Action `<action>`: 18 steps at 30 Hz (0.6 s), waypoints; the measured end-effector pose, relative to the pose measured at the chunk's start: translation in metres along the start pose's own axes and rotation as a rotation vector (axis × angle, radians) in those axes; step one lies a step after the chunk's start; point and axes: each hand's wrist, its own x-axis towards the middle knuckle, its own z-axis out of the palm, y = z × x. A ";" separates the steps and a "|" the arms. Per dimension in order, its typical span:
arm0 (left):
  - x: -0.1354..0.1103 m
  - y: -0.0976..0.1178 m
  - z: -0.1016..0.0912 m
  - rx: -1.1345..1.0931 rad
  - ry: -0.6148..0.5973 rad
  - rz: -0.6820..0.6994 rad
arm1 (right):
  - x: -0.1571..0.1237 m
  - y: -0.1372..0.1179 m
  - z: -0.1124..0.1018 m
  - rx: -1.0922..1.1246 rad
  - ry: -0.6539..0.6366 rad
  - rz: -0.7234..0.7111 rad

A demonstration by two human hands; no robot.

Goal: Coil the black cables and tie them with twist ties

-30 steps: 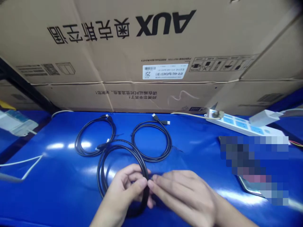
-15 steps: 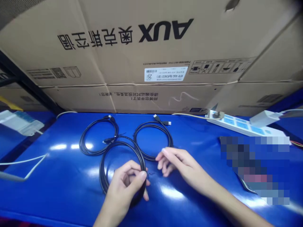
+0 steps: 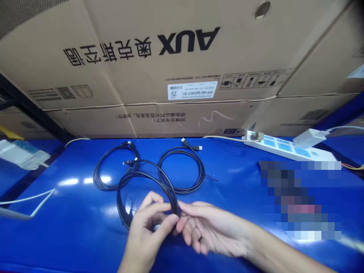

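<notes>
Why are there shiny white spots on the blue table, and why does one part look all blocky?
In the head view, white glare streaks shine on the glossy blue tabletop beside the black cables; a blocky pixelated patch hides part of the right side; the cardboard box looks tilted and bent, probably from a wide lens.

Bright, even light — white glare streaks the blue tabletop (image 3: 65, 227), edges bowed.

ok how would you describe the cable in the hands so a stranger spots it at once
Below the AUX carton, three coiled black cables lie on a blue table. Yours is the front coil, the only one being handled, between the left hand and the right hand, its loop overlapping the other two.
</notes>
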 end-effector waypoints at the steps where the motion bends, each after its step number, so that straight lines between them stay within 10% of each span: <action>1: 0.000 -0.001 -0.001 0.019 -0.001 -0.002 | 0.000 0.001 0.000 0.010 -0.003 -0.026; 18: -0.004 0.005 -0.009 0.053 -0.144 -0.030 | -0.002 0.000 0.002 -0.321 -0.017 -0.241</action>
